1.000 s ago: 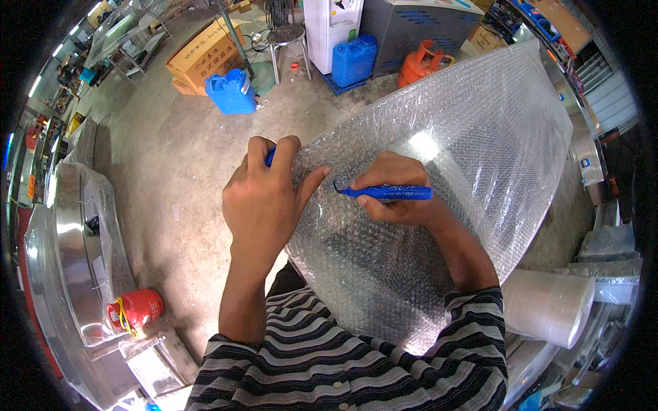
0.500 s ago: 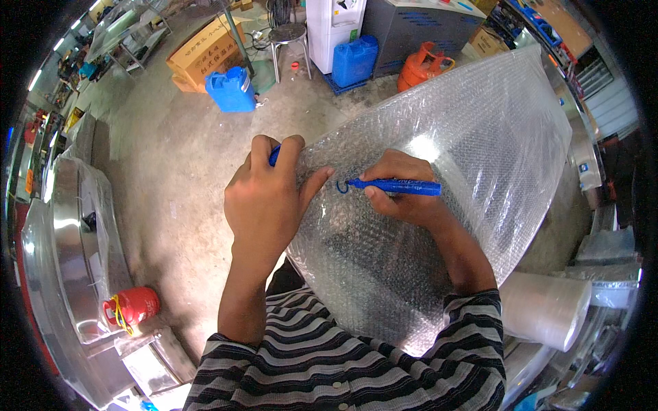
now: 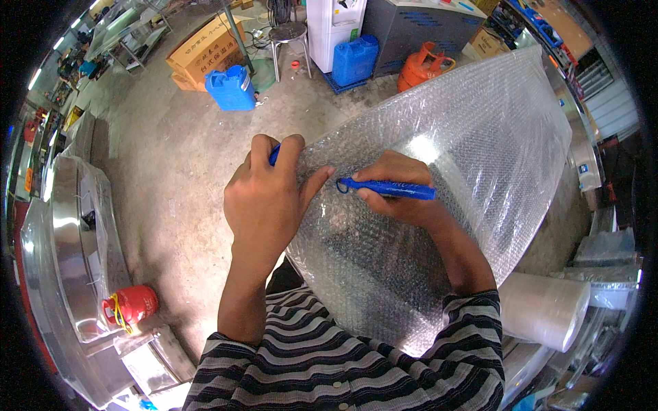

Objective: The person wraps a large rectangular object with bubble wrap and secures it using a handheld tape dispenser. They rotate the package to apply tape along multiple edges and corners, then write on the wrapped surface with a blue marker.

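A large sheet of clear bubble wrap [image 3: 473, 157] spreads in front of me, draped over something hidden beneath it. My left hand [image 3: 267, 198] pinches its left edge, and a small blue thing shows behind the fingertips. My right hand [image 3: 401, 195] lies on the wrap and grips a blue utility knife [image 3: 387, 188] held level, its ring end pointing left toward my left thumb. Both forearms come up from my striped shirt at the lower edge.
Bare concrete floor lies to the left. Two blue jerrycans [image 3: 229, 88], an orange gas cylinder [image 3: 423, 65], cardboard boxes [image 3: 205, 51] and a stool [image 3: 288, 33] stand beyond. Shiny steel units [image 3: 65, 226] and a red cylinder [image 3: 130, 306] are left; a white roll [image 3: 545, 308] is right.
The right hand with the blue knife has shifted slightly; the left hand keeps its pinch on the wrap's edge. Otherwise nothing has moved.
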`<action>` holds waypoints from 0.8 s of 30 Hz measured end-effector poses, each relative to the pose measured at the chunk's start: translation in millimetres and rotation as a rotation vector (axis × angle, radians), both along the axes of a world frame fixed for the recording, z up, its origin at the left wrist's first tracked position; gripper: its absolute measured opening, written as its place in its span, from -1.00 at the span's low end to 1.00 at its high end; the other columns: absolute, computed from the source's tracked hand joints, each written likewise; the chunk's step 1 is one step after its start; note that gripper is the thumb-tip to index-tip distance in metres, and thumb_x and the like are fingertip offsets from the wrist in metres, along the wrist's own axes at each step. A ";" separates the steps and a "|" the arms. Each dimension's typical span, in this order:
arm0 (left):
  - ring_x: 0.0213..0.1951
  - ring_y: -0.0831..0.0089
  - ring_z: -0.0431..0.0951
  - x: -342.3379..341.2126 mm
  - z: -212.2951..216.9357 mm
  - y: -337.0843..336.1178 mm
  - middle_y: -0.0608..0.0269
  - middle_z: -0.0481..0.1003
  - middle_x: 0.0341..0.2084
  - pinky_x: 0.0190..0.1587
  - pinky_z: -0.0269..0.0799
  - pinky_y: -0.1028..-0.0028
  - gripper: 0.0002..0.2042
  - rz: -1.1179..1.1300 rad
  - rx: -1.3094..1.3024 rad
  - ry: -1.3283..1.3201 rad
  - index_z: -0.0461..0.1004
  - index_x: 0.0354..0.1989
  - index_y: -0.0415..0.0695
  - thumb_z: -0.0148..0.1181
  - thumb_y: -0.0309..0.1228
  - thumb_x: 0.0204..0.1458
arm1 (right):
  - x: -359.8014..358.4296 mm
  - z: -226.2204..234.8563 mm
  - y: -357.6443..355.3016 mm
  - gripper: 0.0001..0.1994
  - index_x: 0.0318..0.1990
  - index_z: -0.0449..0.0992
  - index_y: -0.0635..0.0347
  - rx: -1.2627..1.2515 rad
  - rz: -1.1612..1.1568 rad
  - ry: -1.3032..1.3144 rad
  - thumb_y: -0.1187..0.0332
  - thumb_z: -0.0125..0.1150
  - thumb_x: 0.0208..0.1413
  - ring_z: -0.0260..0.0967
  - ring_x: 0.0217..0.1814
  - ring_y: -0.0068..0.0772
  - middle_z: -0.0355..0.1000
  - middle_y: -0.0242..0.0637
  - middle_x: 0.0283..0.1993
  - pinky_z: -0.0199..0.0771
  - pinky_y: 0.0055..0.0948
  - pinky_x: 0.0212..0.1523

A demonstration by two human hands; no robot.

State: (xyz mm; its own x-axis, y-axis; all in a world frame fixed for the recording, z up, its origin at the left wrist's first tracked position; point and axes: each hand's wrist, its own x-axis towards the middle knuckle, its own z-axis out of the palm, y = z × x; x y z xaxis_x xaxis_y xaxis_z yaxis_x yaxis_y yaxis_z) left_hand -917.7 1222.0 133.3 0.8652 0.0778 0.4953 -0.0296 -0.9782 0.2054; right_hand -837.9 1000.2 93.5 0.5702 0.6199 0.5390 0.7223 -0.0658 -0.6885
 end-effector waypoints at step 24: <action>-0.40 0.28 0.61 0.6 -2.7 0.9 0.26 0.41 -0.29 -0.42 0.54 0.34 -0.57 -0.018 0.010 -0.035 0.51 -0.12 0.05 0.45 -0.02 -0.09 | -2.0 -2.1 4.3 -0.74 -0.17 0.67 0.12 0.009 0.029 -0.076 0.44 0.52 -0.07 0.53 -0.34 -0.25 0.63 -0.30 -0.30 0.46 -0.26 -0.20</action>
State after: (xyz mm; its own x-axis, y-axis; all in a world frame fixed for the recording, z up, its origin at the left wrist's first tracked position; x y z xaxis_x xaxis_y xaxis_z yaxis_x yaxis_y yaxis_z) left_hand -917.1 1222.9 130.6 0.8488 0.0578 0.5256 -0.0537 -0.9794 0.1945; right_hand -839.9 1004.6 91.4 0.5096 0.6305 0.5854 0.7738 -0.0384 -0.6322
